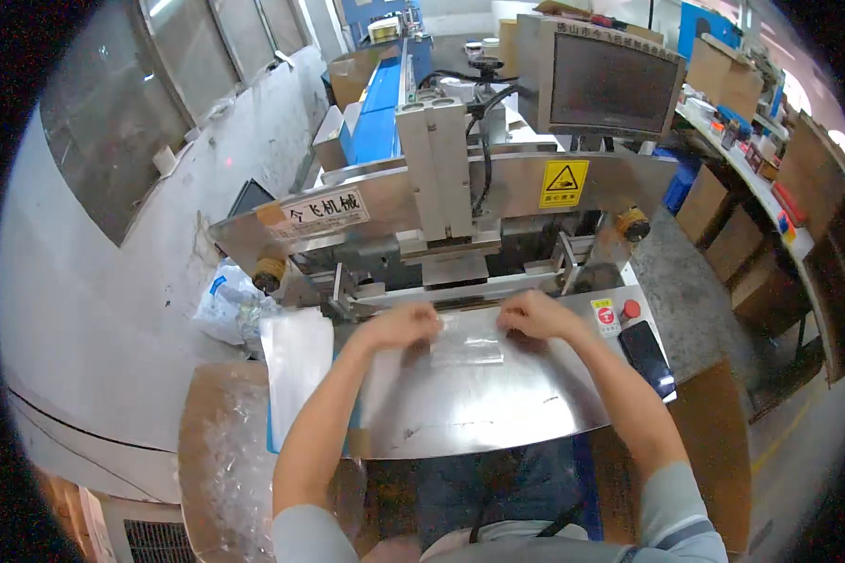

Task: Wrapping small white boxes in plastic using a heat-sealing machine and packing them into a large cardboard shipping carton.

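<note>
A small clear plastic bag (468, 345) lies on the bare metal worktop (483, 408) of a machine, with its far edge close to the slot under the pressing head (453, 267). My left hand (404, 326) is closed with its fingertips pinching the bag's left far corner. At the opposite corner, my right hand (537, 317) pinches the bag between thumb and fingers. Glare on the plastic hides what, if anything, is inside. A stack of white sheets or flat bags (296, 361) rests at the worktop's left side, beside my left forearm.
At the worktop's right edge are a red push button (631, 309) and a black phone (646, 358). An open cardboard box (218, 450) of clear plastic bags stands low on the left. Behind the metal crossbar (516, 188) are a monitor (613, 86) and a blue conveyor (381, 103).
</note>
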`<state>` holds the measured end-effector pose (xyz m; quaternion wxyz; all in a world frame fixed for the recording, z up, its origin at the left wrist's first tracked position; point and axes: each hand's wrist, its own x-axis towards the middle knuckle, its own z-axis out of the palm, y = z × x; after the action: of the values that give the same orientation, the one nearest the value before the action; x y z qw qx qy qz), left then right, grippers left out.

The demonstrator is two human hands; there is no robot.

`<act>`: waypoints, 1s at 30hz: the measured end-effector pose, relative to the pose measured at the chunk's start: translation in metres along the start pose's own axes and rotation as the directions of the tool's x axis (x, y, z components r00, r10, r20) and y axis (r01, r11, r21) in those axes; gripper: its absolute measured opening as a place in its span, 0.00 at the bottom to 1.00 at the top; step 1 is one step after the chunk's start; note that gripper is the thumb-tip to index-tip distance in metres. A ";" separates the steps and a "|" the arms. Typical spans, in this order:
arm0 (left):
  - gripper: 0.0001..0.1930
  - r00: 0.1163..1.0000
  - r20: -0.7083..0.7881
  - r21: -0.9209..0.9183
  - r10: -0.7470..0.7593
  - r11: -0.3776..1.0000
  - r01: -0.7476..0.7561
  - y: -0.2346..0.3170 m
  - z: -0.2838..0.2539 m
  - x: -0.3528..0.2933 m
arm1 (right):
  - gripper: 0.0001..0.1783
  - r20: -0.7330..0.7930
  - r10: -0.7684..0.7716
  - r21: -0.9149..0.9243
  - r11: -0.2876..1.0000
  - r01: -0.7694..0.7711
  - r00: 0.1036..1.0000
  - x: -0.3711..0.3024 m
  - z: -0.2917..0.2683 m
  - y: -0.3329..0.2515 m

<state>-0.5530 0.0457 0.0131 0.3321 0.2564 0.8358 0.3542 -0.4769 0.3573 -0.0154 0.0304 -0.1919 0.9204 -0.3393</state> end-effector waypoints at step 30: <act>0.32 0.964 -0.159 -0.805 -0.211 0.593 -0.003 -0.001 0.055 -0.016 | 0.27 -0.012 0.040 -0.529 0.847 -0.040 0.999 0.080 0.015 -0.046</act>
<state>-0.5025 0.0579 -0.0107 0.3292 -0.0136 0.6356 0.6982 -0.5332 0.2860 0.0081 -0.0165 -0.1734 0.9821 -0.0720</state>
